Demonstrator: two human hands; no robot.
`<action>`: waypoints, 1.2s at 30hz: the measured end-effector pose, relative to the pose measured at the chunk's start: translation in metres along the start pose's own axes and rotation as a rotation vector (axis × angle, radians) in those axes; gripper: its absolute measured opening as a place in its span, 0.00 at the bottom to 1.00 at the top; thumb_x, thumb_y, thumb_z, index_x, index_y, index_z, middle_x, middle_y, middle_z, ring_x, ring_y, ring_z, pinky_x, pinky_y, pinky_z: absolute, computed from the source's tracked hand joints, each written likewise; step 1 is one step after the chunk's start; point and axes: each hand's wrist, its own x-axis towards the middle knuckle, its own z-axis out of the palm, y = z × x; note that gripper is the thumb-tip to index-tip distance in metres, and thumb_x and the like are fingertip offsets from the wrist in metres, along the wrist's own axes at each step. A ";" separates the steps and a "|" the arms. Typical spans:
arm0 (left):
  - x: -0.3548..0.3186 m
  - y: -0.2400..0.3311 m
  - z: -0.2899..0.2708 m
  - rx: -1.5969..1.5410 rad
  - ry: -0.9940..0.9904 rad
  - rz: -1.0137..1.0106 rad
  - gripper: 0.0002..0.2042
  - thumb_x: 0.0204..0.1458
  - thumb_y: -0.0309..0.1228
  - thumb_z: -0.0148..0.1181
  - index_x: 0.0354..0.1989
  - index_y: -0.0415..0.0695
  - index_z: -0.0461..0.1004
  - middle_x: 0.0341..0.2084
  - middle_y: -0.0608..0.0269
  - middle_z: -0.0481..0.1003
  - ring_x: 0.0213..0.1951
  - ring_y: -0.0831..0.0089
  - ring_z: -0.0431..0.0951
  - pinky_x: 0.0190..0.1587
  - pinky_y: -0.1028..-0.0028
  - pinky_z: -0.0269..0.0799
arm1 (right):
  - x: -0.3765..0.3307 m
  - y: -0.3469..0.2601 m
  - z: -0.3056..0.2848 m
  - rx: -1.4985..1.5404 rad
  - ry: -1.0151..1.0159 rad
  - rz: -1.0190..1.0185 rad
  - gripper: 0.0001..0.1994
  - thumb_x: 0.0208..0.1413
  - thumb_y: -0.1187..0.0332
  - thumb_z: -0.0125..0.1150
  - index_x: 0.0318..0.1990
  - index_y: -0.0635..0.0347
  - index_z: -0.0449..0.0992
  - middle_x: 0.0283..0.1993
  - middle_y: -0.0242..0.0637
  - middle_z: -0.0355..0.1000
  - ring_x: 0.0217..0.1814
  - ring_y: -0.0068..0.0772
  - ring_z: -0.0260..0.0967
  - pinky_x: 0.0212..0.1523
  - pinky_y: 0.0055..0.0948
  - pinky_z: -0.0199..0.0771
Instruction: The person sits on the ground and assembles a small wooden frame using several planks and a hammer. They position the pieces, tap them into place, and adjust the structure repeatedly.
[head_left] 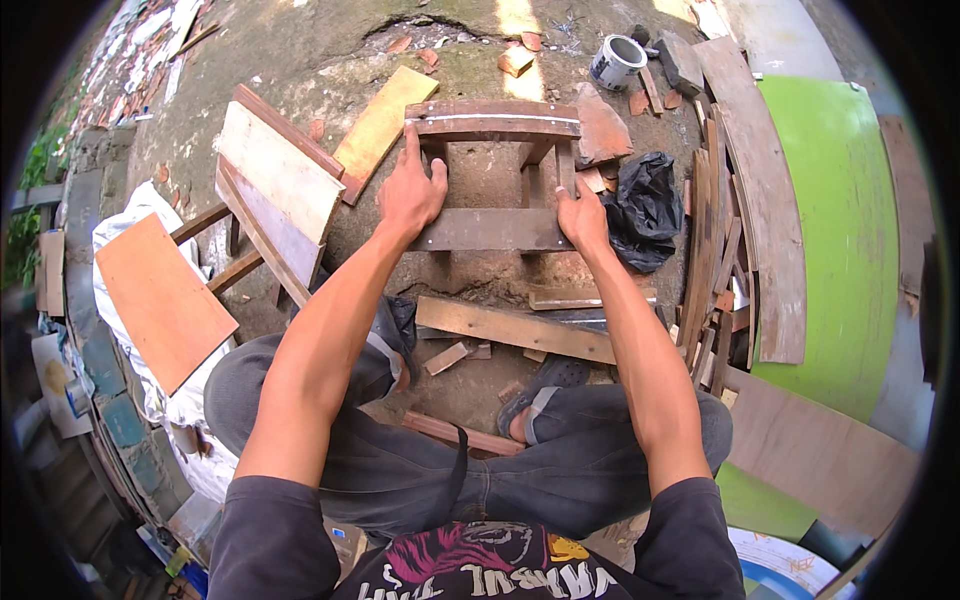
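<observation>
Out in front of me stands a small dark-brown wooden frame [490, 229], with a near board, a far board with a pale line along it, and upright pieces between and below them. My left hand [411, 192] grips its left side, the index finger stretched up to the far board's end and the thumb apart. At the right end of the near board, my right hand [583, 217] holds on with the thumb on top; its other fingers are mostly hidden. Just beyond my left hand lies a yellowish plank [385, 130].
A wooden plank [515, 328] lies between my feet and the frame. Right are a black plastic bag [645, 210], a brick slab [600, 125], a can [618, 62], stacked wood strips [705, 220] and a green board [835, 230]. Left are a board-topped wooden piece [275, 175] and an orange board [165, 300].
</observation>
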 end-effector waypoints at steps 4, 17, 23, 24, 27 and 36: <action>-0.003 -0.001 -0.002 0.021 -0.005 -0.020 0.38 0.58 0.45 0.46 0.74 0.47 0.40 0.56 0.37 0.69 0.49 0.39 0.75 0.53 0.51 0.69 | -0.008 -0.002 0.007 0.003 0.051 0.064 0.28 0.59 0.55 0.55 0.64 0.57 0.67 0.54 0.62 0.71 0.59 0.62 0.68 0.60 0.46 0.66; -0.003 0.003 -0.001 0.020 0.052 0.011 0.37 0.57 0.45 0.47 0.73 0.46 0.44 0.47 0.38 0.76 0.45 0.40 0.77 0.51 0.50 0.70 | 0.004 0.012 0.009 0.001 0.069 0.011 0.28 0.56 0.53 0.56 0.62 0.56 0.69 0.54 0.58 0.73 0.59 0.58 0.69 0.59 0.42 0.66; -0.007 -0.002 0.001 0.020 0.054 -0.008 0.36 0.57 0.45 0.48 0.73 0.48 0.45 0.45 0.37 0.76 0.44 0.40 0.77 0.50 0.50 0.70 | 0.001 0.011 0.009 0.035 0.001 0.051 0.30 0.56 0.53 0.56 0.64 0.61 0.67 0.55 0.60 0.71 0.61 0.59 0.67 0.62 0.43 0.65; -0.006 -0.002 -0.001 0.023 0.032 -0.027 0.36 0.57 0.45 0.48 0.73 0.48 0.45 0.45 0.37 0.76 0.44 0.40 0.77 0.50 0.50 0.70 | 0.002 0.011 0.011 0.041 0.008 0.046 0.31 0.56 0.53 0.56 0.64 0.61 0.66 0.55 0.60 0.71 0.61 0.59 0.67 0.62 0.43 0.65; -0.004 0.001 -0.002 0.010 0.065 0.003 0.36 0.57 0.46 0.48 0.73 0.48 0.45 0.44 0.37 0.77 0.43 0.40 0.78 0.50 0.50 0.70 | 0.006 0.012 0.006 0.053 -0.020 0.042 0.31 0.56 0.53 0.56 0.64 0.61 0.66 0.56 0.61 0.70 0.61 0.59 0.67 0.62 0.43 0.65; -0.002 -0.032 0.015 -0.296 0.321 -0.033 0.34 0.59 0.47 0.47 0.71 0.45 0.50 0.47 0.39 0.76 0.50 0.43 0.75 0.55 0.54 0.67 | -0.003 0.013 0.013 0.061 0.118 0.000 0.33 0.55 0.45 0.58 0.58 0.64 0.72 0.54 0.55 0.74 0.57 0.52 0.71 0.57 0.38 0.68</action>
